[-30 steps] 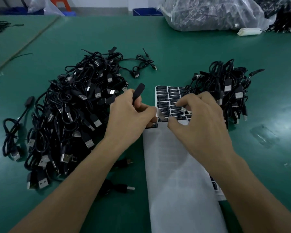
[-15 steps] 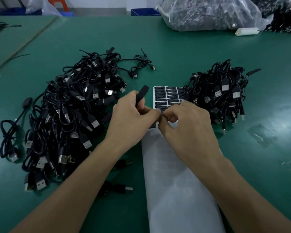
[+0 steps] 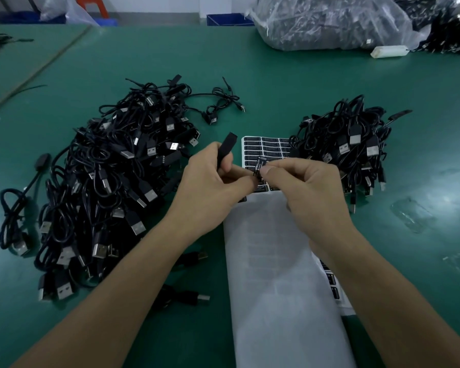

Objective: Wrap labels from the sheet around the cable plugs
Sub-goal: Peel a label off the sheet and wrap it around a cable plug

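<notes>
We look across a wide desk covered in a dull green mat (image 3: 276, 75), which fills nearly the whole view. To the left a second green-topped desk (image 3: 16, 62) stands beside it, and a pale slanting seam (image 3: 51, 59) runs between the two. Light from above lies in soft whitish patches (image 3: 441, 179) on the mat at the right, where we also see strips of clear tape (image 3: 412, 215) stuck flat. Beyond the far edge we make out a pale wall (image 3: 157, 6), an orange plastic stool (image 3: 92, 5) partly behind a clear plastic bag (image 3: 64, 9), and a blue plastic bin (image 3: 225, 19). We cannot tell what the floor is like.
</notes>
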`<state>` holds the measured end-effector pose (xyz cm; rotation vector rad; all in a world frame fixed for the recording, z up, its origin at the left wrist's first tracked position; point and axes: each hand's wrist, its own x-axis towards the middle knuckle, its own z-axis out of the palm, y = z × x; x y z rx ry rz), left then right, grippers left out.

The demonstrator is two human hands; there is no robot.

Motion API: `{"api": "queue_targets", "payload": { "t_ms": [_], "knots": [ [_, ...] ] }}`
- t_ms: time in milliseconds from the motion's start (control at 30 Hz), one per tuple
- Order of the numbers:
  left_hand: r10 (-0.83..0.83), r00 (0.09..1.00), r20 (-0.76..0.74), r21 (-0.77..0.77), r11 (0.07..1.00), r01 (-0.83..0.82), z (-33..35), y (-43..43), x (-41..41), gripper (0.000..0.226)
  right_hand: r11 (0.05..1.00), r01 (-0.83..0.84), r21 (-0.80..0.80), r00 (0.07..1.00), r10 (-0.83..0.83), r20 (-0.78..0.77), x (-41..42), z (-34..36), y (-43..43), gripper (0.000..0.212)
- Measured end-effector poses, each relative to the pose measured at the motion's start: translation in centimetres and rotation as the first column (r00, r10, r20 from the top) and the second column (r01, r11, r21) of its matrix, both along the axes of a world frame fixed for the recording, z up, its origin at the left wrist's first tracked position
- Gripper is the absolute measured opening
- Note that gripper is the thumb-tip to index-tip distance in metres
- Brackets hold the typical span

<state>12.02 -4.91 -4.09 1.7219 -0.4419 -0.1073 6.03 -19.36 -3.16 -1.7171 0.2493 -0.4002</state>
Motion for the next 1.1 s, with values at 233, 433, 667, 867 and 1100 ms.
{"api": "queue_targets", "payload": {
  "t_ms": [233, 433, 667, 867, 1100],
  "knots": [
    [-0.015, 1.0, -0.002, -0.006, 1.0, 0.015, -0.2, 0.0, 0.0, 0.038, 0.993, 0.035, -0.111, 0.999, -0.034, 0.013, 0.0, -0.2, -0.3, 0.021],
    [-0.027, 1.0, 0.003, 0.037, 0.999, 0.026, 0.0, 0.2, 0.1, 0.037, 0.997, 0.011, -0.076, 1.0, -0.011, 0.0, 0.3, -0.4, -0.5, 0.018],
    [-0.003, 0.999, -0.045, -0.005, 1.0, 0.003, 0.3, -0.2, -0.5, 0.027, 0.993, 0.075, -0.094, 0.997, -0.073, 0.027, 0.5, -0.5, -0.4, 0.023],
    [-0.05, 0.997, -0.061, 0.043, 0.998, 0.053, 0.1, 0.0, -0.5, 0.033, 0.993, 0.088, 0.074, 0.98, -0.1, 0.175, 0.1, 0.4, -0.3, 0.016],
    [-0.135, 0.987, 0.09, 0.159, 0.98, 0.12, 0.1, 0.1, -0.3, 0.04, 0.979, -0.082, 0.186, 0.979, 0.044, 0.198, -0.1, 0.5, 0.2, 0.046]
  ]
}}
